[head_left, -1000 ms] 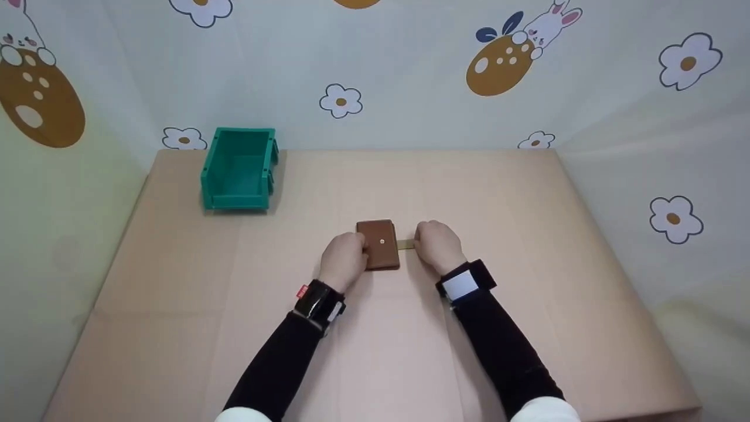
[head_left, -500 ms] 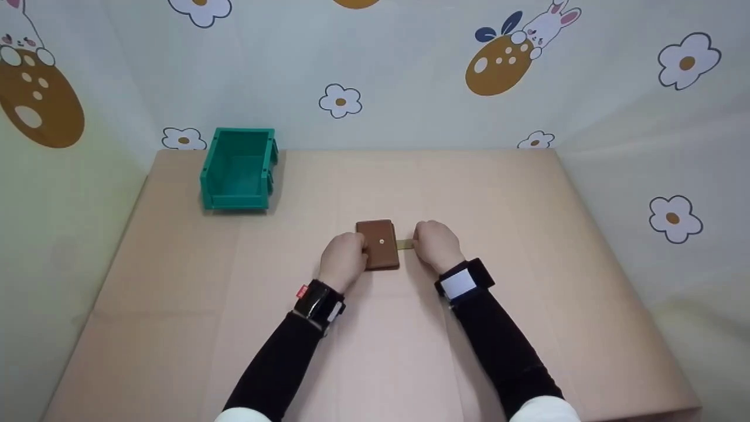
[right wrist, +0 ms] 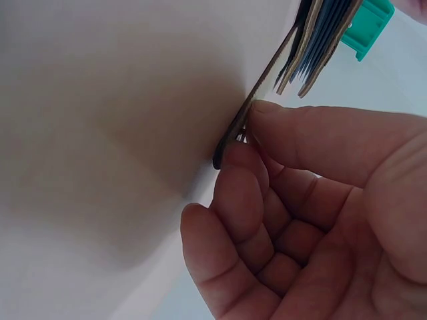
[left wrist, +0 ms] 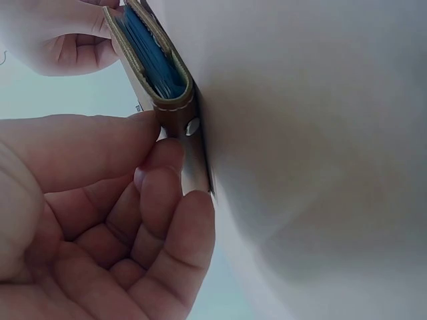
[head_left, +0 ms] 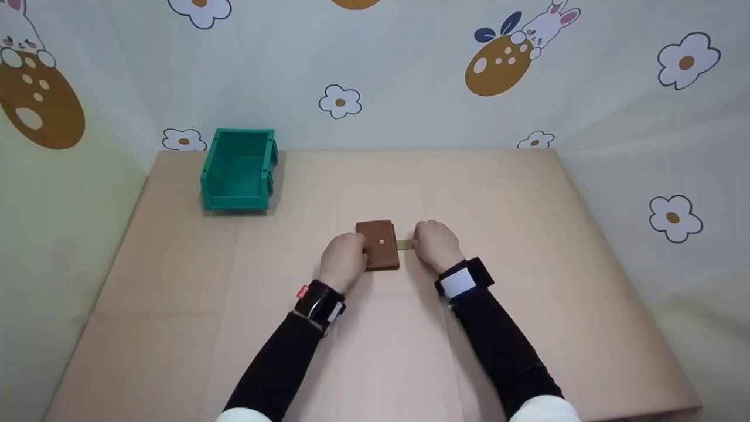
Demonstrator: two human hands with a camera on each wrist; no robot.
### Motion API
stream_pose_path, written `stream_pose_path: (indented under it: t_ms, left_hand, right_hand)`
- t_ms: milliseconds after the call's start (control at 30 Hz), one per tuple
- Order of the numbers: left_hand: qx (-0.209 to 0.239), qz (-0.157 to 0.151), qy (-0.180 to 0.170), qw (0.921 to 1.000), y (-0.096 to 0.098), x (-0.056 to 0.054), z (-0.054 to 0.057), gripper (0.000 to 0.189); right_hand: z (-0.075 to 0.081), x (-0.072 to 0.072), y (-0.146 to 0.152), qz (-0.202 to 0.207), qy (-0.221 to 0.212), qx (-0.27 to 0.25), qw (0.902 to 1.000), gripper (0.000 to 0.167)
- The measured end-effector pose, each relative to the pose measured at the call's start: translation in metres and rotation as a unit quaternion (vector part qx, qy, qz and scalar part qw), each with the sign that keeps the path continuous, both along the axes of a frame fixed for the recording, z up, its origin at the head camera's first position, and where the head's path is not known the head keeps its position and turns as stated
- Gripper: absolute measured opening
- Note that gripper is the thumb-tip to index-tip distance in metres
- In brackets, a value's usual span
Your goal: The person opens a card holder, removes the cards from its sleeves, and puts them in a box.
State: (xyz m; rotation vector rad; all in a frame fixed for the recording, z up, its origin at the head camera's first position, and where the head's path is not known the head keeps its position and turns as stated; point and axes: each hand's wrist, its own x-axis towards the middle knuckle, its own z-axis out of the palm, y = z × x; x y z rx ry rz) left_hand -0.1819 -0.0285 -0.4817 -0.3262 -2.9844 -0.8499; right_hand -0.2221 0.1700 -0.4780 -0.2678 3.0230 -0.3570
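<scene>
Head view: R hand (head_left: pixel 436 243) hides end of strap (head_left: pixel 405 244), L hand (head_left: pixel 343 261) covers pt. of brown wallet (head_left: pixel 384 252); R wrist view crops green bin (right wrist: pixel 369 28) at top.

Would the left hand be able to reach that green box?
Probably yes: nothing stands between the left hand and the green box. It would likely have to let go of the brown wallet first.
</scene>
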Motion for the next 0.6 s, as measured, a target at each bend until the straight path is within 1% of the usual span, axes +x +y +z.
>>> stream_pose_path:
  t_ms: [167,233,467,600]
  left_hand:
    - [0.004,-0.002,0.007,1.0,0.0,0.001,0.0,0.004]
    - [0.004,-0.002,0.004,1.0,0.0,0.001,0.0,0.004]
    - [-0.001,-0.004,0.007,1.0,0.0,0.0,0.0,0.009]
    - [0.002,-0.005,0.012,0.9999,0.0,0.0,0.0,0.01]
  right_hand:
    - [-0.001,0.0,0.002,0.003,0.003,-0.003,1.0,0.01]
    - [-0.001,0.0,0.001,0.004,0.004,-0.009,0.9999,0.009]
    - [0.004,-0.001,-0.006,0.029,0.005,-0.047,0.9985,0.007]
    - [0.005,-0.003,-0.013,0.035,-0.005,-0.054,0.9979,0.013]
